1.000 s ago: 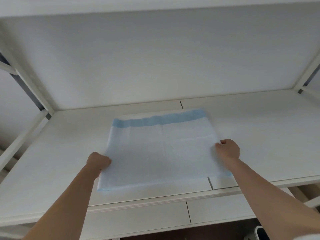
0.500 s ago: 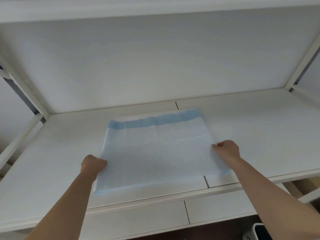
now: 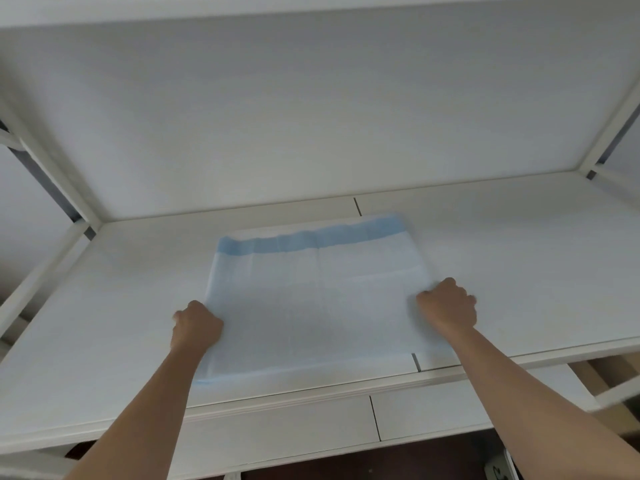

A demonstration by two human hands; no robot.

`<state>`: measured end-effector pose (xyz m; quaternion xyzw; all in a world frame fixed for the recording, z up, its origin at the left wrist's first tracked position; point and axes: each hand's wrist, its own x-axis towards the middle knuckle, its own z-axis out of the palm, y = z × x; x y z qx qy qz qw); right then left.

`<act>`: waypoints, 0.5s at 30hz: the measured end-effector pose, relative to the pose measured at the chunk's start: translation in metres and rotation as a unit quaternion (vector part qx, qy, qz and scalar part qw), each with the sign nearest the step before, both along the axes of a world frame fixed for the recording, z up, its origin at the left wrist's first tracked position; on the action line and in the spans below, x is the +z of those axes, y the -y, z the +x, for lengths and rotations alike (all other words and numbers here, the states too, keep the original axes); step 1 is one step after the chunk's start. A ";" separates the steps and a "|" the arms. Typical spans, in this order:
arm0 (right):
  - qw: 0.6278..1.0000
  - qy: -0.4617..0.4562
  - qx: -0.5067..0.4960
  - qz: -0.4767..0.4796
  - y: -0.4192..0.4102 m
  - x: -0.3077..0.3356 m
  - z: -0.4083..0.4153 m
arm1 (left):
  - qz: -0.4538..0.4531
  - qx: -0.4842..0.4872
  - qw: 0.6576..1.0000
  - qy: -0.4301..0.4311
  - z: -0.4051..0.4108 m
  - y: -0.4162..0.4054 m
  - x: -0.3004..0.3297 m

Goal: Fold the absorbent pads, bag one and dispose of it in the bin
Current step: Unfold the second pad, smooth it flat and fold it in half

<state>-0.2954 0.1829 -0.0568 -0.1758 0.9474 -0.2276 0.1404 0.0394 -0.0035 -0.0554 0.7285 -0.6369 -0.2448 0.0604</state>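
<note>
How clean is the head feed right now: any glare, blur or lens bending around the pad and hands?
Head view: soft, even light, no glare on the pad; faint shadows beside the left hand and right hand; slight softness overall; wide-angle bending curves the shelf frame and front edge.

Absorbent pad lies flat on the worktop, about centre, near edge close to the worktop's front edge, far edge toward the back panel. Left hand grips the pad's left edge, right hand grips its right edge, both about halfway along the sides. Pad covers a seam in the worktop. Lower shelf sits below and in front of the worktop. Frame posts stand at the back corners.
</note>
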 end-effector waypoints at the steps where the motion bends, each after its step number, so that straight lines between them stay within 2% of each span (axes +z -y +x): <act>1: 0.998 -0.054 0.010 0.041 0.003 0.000 0.004 | -0.011 0.000 0.999 0.046 -0.004 -0.006 0.003; 3: 0.984 -0.157 0.054 0.061 0.010 0.000 0.008 | -0.060 -0.023 0.985 0.160 -0.012 -0.014 0.008; 4: 0.976 -0.193 0.091 0.043 0.015 -0.001 0.009 | -0.100 -0.050 0.977 0.180 -0.015 -0.015 0.009; 6: 0.959 -0.214 0.184 0.006 0.027 -0.006 0.012 | -0.186 -0.137 0.961 0.150 -0.025 -0.012 0.003; 8: 0.943 -0.196 0.268 0.002 0.043 -0.014 0.016 | -0.221 -0.243 0.938 0.115 -0.037 -0.008 -0.006; 11: 0.929 -0.162 0.333 0.014 0.060 -0.030 0.020 | -0.188 -0.329 0.920 0.100 -0.057 -0.004 -0.020; 15: 0.926 -0.161 0.337 0.058 0.067 -0.048 0.020 | -0.121 -0.294 0.942 0.108 -0.059 -0.006 -0.045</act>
